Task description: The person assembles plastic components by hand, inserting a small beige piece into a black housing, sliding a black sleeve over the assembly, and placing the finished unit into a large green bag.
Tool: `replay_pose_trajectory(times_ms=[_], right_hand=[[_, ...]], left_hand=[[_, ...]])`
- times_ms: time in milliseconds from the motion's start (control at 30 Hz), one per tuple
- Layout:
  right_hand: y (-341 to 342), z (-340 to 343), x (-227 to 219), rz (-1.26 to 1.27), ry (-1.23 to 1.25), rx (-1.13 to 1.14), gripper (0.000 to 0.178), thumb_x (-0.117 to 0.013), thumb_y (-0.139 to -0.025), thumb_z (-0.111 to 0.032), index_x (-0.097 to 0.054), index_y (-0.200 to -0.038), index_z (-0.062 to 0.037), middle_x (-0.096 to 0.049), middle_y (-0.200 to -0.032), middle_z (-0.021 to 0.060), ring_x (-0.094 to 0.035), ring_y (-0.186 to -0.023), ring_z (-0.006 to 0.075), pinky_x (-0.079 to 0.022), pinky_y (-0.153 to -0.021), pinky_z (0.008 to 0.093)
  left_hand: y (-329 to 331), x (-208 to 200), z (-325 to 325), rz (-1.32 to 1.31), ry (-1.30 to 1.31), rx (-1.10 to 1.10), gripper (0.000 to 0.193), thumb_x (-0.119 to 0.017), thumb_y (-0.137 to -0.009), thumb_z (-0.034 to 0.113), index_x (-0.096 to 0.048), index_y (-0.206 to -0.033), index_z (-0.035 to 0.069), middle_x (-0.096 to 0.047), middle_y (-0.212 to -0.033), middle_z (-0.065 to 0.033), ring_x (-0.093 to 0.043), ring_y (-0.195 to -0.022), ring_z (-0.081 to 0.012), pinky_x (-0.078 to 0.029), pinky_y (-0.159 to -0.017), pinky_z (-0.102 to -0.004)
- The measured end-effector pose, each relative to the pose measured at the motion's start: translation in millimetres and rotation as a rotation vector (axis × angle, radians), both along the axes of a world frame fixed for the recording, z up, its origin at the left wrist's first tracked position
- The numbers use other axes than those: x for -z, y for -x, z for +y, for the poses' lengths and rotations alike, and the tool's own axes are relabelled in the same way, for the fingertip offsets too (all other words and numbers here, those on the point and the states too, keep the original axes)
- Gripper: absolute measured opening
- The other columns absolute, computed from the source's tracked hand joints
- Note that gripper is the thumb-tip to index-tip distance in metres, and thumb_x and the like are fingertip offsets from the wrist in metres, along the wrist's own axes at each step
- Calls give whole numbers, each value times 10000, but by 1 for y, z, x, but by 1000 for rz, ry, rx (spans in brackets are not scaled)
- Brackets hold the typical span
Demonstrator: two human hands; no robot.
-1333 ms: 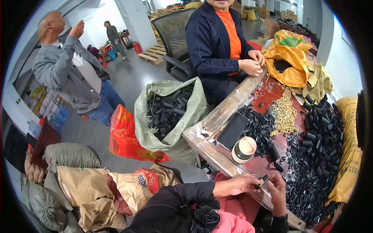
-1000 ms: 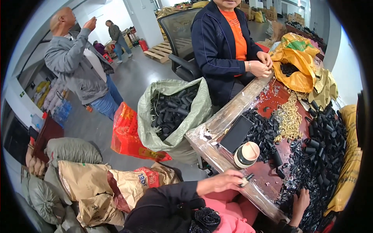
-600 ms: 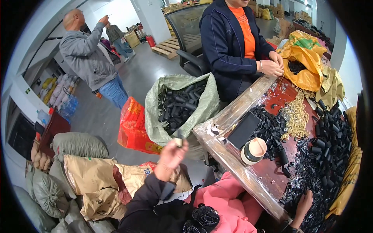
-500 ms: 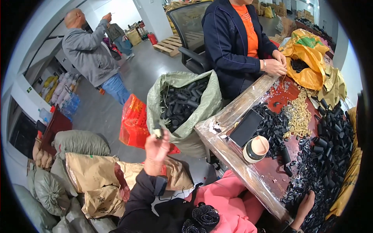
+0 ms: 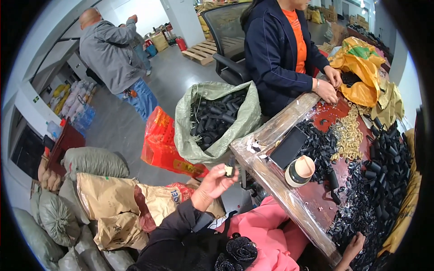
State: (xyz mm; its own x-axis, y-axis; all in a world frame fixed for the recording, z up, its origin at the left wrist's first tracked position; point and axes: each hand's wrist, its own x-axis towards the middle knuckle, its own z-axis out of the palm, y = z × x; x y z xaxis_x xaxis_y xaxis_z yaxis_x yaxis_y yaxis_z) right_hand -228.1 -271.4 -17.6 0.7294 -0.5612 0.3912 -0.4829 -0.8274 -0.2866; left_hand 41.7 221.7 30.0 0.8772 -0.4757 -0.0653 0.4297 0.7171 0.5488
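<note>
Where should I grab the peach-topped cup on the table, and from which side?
I'd take the cup around its rounded body, just below the peach top, coming over the table's near wooden edge: it looks upright, with the phone and black pieces crowding its far side.

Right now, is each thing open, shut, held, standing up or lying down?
Left hand: closed in a pinch.
Small black-and-cream piece: held in that pinch.
Right hand: at the black pieces; grip unclear.
Pale green sack: open, filled with black parts.
Phone: lying flat, screen dark.
Cup: standing upright.
Yellow bag: open.
Round grey-green sack: gathered shut.
Fire extinguisher: standing.
</note>
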Motion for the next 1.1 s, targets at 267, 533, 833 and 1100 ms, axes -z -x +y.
replay_pose_trajectory(times_ms=[267,533,833,1100], right_hand=[[-16,36,-29,-179,-47,-7,95,-430,-767,15,-490,-839,25,-476,-758,163,-469,-724,317,-382,-633,344],[-44,96,-61,-434,-1073,-186,76,-524,-734,14,-521,-810,6,-520,-713,29,-503,-612,79,-411,-546,203],[-101,134,-85,-411,-1260,-575,164,-558,-754,-13,-499,-903,23,-536,-778,37,-511,-673,70,-431,-586,190],[-114,143,-57,-593,-1386,-544,161,-561,-776,-49,-501,-910,15,-539,-768,28,-506,-683,56,-425,-602,174]], left_hand=[[40,20,-69,58,-52,459,362,-579,-717,156,-475,-987,-63,-553,-893,-164,-574,-766,-212,-492,-686,-273],[60,6,-158,78,-193,861,256,-515,-779,70,-481,-1010,-38,-563,-929,-131,-582,-817,-213,-494,-729,-279],[64,-26,-216,92,-262,778,230,-517,-788,87,-492,-989,-21,-570,-934,-112,-587,-811,-214,-500,-709,-268],[58,-11,-213,168,-255,796,225,-533,-784,60,-503,-988,-29,-573,-910,-92,-587,-794,-187,-493,-691,-236]])
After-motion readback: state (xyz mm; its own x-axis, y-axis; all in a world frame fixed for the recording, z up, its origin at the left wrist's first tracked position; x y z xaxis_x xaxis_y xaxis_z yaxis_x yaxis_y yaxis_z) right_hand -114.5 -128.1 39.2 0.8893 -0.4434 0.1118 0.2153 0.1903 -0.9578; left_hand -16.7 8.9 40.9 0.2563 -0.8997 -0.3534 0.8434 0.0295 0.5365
